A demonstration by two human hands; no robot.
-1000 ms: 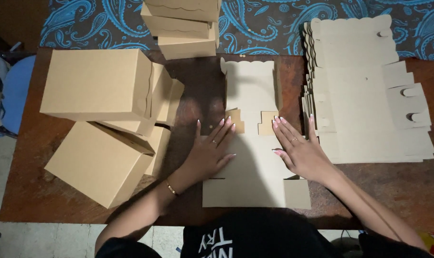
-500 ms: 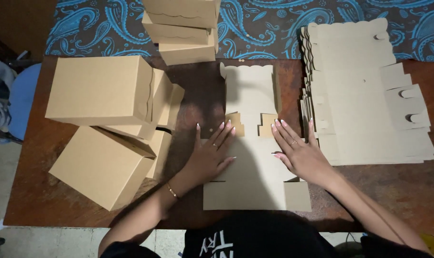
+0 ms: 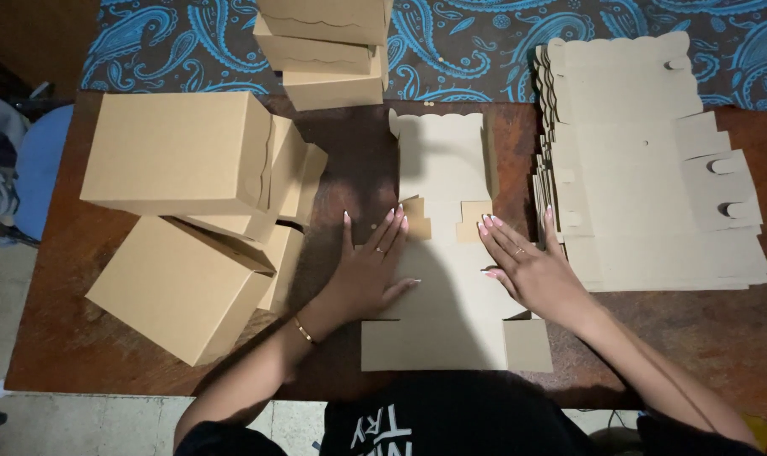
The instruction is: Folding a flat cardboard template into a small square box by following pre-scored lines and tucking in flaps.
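Observation:
A flat brown cardboard box blank [image 3: 445, 160] lies on the dark wooden table [image 3: 79, 346] in front of me, its scalloped end pointing away. My left hand [image 3: 368, 266] presses flat on its left side, fingers spread, fingertips at a small folded tab [image 3: 416, 218]. My right hand [image 3: 527, 266] lies flat on the right side, fingertips beside the other tab [image 3: 472, 221]. Neither hand grips anything.
A thick stack of flat blanks [image 3: 653, 160] sits at the right. Several assembled brown boxes [image 3: 181, 156] are piled at the left, more [image 3: 328, 46] at the far middle. A blue paisley cloth [image 3: 172, 38] covers the back. A blue seat [image 3: 37, 160] stands left of the table.
Both hands stay pressed flat on the blank in nearly the same place; only the camera view has shifted slightly.

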